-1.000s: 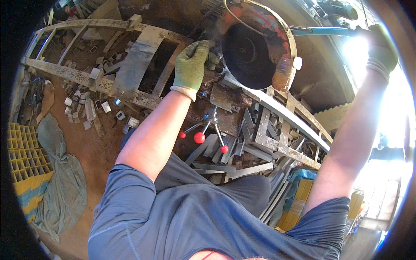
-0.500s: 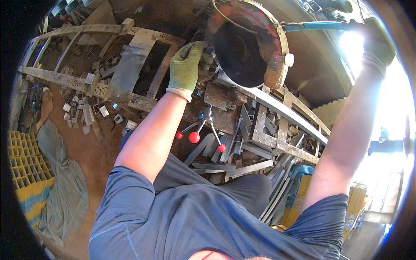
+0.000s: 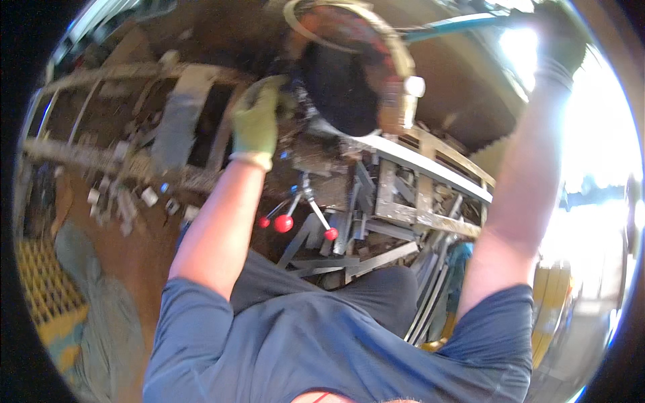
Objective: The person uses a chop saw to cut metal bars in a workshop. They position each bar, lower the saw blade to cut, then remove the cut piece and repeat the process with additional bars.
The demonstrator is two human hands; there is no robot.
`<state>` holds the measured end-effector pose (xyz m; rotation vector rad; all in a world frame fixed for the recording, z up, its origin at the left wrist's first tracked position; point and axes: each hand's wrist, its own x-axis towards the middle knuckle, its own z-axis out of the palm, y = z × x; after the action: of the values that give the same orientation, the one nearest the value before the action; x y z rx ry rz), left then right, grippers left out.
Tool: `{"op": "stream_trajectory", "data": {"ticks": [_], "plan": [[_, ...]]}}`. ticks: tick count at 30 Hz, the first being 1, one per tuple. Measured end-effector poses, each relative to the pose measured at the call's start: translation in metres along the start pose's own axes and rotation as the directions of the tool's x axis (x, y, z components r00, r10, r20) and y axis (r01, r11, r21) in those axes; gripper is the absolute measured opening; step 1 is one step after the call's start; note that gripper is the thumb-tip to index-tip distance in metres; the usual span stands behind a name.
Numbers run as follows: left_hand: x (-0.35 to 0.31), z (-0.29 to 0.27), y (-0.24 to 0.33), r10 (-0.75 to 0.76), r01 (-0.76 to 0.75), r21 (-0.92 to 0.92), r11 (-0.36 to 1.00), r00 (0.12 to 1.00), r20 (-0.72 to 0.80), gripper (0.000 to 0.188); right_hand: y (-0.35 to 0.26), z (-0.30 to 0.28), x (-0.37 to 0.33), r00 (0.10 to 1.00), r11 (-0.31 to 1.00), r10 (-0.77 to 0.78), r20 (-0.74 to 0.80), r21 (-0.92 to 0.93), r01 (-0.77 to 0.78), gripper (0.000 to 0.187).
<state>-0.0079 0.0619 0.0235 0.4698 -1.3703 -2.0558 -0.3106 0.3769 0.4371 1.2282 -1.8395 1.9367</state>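
Observation:
My left hand [image 3: 255, 122], in a yellow-green work glove, is beside the dark round disc [image 3: 344, 91] of a cut-off saw. Its fingers are curled in; blur and shadow hide what they hold. High on the right, my right hand [image 3: 559, 46], also gloved, is closed round the far end of the saw's blue-green handle [image 3: 463, 27]. A curved guard [image 3: 398, 54] rings the disc, with an amber bottle [image 3: 395, 114] with a white cap at its side. Under the disc, a pale metal bar [image 3: 437, 168] runs off to the right.
Below the saw, a three-armed lever [image 3: 306, 195] ends in red knobs. Several metal offcuts [image 3: 383, 258] lie beneath the frame. A ladder-like metal frame [image 3: 87, 151] extends left, with small cut pieces [image 3: 149, 196] on the ground. Yellow tubes [image 3: 47, 275] are stacked beside a grey-green cloth [image 3: 111, 316].
The whole picture has shifted a little leftward and blurred, hands and saw included. Both hands keep nearly the same places at the saw.

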Motion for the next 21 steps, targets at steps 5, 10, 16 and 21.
{"op": "stream_trajectory", "data": {"ticks": [5, 10, 16, 21], "plan": [[0.010, -0.010, -0.012, 0.035, -0.036, -0.031, 0.999, 0.999, -0.032, 0.032, -0.008, 0.109, -0.032, 0.982, 0.915, -0.023, -0.186, 0.392, 0.096, 0.025], [0.005, 0.000, -0.009, 0.066, -0.069, -0.050, 0.996, 0.997, -0.046, 0.037, -0.010, 0.090, -0.040, 0.966, 0.942, -0.090, -0.242, 0.295, 0.162, 0.021], [0.005, -0.004, -0.005, 0.030, -0.031, -0.092, 0.995, 1.000, -0.009, 0.037, -0.019, 0.092, -0.048, 0.951, 0.941, -0.086, -0.298, 0.289, 0.176, 0.021], [0.008, -0.003, -0.015, 0.040, -0.040, -0.122, 0.992, 0.999, -0.006, 0.037, -0.026, 0.088, -0.051, 0.969, 0.932, -0.088, -0.232, 0.325, 0.162, 0.023]]}}
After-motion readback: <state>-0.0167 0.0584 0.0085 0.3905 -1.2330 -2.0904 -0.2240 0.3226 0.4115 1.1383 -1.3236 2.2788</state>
